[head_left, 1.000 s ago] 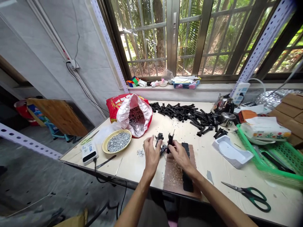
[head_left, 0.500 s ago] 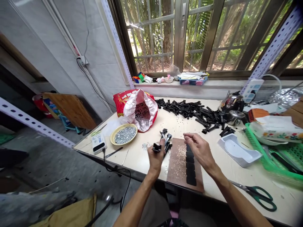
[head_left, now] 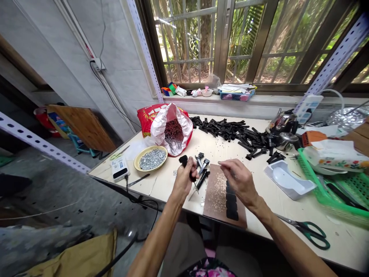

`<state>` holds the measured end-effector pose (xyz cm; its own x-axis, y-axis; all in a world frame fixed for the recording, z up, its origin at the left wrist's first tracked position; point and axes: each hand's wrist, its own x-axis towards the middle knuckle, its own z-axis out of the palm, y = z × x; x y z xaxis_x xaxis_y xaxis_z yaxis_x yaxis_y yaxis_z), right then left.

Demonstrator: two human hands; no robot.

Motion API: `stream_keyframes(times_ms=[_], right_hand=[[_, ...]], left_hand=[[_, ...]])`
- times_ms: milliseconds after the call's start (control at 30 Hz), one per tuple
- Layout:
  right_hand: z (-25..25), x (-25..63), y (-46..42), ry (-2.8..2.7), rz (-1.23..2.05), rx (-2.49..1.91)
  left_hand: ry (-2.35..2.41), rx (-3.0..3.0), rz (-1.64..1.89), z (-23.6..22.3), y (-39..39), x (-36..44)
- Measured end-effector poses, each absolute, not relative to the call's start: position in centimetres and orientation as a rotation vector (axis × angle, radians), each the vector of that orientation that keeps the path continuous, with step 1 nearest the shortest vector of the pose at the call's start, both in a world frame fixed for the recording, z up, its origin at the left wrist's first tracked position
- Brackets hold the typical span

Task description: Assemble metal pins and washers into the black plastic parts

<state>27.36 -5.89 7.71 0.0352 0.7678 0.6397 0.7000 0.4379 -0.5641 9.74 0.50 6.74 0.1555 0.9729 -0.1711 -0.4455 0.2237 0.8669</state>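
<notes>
From my remote seat, I see the left hand (head_left: 183, 180) curled around a black plastic part (head_left: 183, 160) above the table (head_left: 161, 188), while the right hand (head_left: 240, 182) bunches its fingertips over the brown board (head_left: 211, 209), contents unclear, so I'd favour a firm, steady left grip.

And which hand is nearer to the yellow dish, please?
Left. The left hand is to the right of the yellow dish; the right hand is farther right, over the brown board.
</notes>
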Motion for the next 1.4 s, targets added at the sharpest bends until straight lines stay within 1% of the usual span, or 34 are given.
stream_keyframes(times_ms=[67, 133, 267, 367, 433, 467, 533, 567, 633, 800, 1000, 1200, 1400], right_hand=[[7.2, 27.2, -6.0, -1.936, -0.076, -1.159], [6.6, 27.0, -6.3, -2.176, -0.125, -0.960], [5.3, 27.2, -7.4, -2.396, 0.045, -0.682], [5.4, 27.8, -8.3, -2.391, 0.073, -0.668], [6.0, 28.3, -8.6, -2.257, 0.007, -0.717], [6.3, 28.5, -8.7, -2.151, -0.024, -0.752], [6.7, 28.7, -8.7, -1.932, -0.046, -0.850], [6.7, 28.8, -8.7, -1.843, -0.038, -0.915], [6.2, 28.8, -8.5, -1.729, 0.025, -1.050], [4.5, 28.2, -8.4, -1.764, 0.180, -1.146], [4.3, 27.1, -8.3, -1.854, 0.293, -1.154], [4.3, 25.9, -7.8, -1.839, 0.316, -1.148], [5.0, 25.4, -7.8, -1.810, 0.352, -1.143]], left_hand=[[0.748, 0.609, 0.981, 7.2, 1.0, 9.4], [0.707, 0.477, 0.788, 7.3, 0.7, 9.5], [0.644, 0.370, 0.542, 6.6, -1.8, 10.9], [0.696, 0.587, 0.436, 5.4, -3.4, 11.0], [0.867, 0.963, 0.534, 4.3, -3.5, 9.6], [1.010, 1.205, 0.657, 3.8, -3.2, 8.5], [1.474, 1.632, 1.019, 2.5, -2.0, 5.8], [1.680, 1.797, 1.098, 1.9, -1.3, 4.4], [1.801, 1.865, 1.089, 0.8, 0.1, 2.2], [1.877, 1.985, 0.832, -1.3, 2.0, 0.7], [1.962, 2.027, 0.717, -2.4, 2.4, 1.0], [2.026, 1.982, 0.725, -3.0, 3.3, 1.5], [1.929, 1.847, 0.857, -2.7, 3.0, 1.2]])
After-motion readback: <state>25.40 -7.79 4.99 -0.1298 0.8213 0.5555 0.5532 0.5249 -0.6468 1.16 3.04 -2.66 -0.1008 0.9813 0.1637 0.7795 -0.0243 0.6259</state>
